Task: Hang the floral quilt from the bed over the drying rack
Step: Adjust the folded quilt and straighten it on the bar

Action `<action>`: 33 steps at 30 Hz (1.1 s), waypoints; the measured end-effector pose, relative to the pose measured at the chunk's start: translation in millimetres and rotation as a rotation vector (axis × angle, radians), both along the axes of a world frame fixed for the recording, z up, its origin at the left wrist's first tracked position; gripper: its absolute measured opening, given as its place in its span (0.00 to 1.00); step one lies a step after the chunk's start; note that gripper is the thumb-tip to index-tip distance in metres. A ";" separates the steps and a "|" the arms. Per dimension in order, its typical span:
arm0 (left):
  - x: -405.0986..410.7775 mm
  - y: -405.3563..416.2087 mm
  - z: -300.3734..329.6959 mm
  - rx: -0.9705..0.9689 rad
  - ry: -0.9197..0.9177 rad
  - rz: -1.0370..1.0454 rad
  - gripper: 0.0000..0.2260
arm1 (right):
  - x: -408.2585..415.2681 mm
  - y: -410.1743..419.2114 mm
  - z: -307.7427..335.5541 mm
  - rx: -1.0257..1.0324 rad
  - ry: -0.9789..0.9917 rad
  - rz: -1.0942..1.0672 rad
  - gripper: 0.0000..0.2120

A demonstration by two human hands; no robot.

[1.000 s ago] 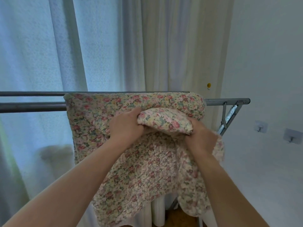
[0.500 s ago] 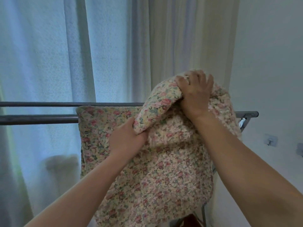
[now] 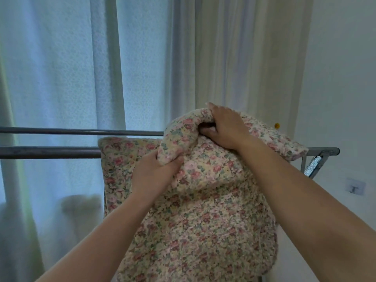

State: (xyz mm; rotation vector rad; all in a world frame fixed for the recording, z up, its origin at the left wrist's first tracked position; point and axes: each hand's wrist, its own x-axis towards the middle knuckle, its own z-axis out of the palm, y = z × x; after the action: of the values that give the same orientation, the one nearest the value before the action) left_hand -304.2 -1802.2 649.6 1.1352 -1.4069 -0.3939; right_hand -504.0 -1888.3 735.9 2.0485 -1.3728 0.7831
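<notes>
Care suits this step — with the floral quilt point(image 3: 203, 220) already draped on the drying rack point(image 3: 48, 152) near its right end, left hand point(image 3: 154, 174) and right hand point(image 3: 225, 127), fingers curled pinching the bunched fold, should carry it over the far rail — then spread it flat.

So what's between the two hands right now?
In the head view, a bunched roll of the floral quilt spans from the left hand to the right hand.
</notes>
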 end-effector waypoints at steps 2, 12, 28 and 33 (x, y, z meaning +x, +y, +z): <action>1.1 -0.8 7.4 0.034 0.115 -0.060 0.07 | -10.6 9.4 -3.6 0.099 0.071 0.050 0.44; 2.1 -5.6 28.7 0.081 0.192 -0.103 0.09 | -23.8 52.5 -34.8 0.163 0.327 0.033 0.39; 65.3 -26.4 -37.8 0.019 0.246 0.544 0.25 | -16.7 23.8 28.0 0.201 -0.007 0.279 0.16; 63.0 -44.8 -42.2 0.037 0.231 0.485 0.26 | -2.1 1.6 25.1 -0.068 0.165 0.110 0.18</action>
State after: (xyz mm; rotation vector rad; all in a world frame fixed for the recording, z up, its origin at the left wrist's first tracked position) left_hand -241.2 -1847.0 607.4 1.3679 -0.8886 -0.1946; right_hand -506.0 -1886.7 760.9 2.0988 -1.1373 0.6789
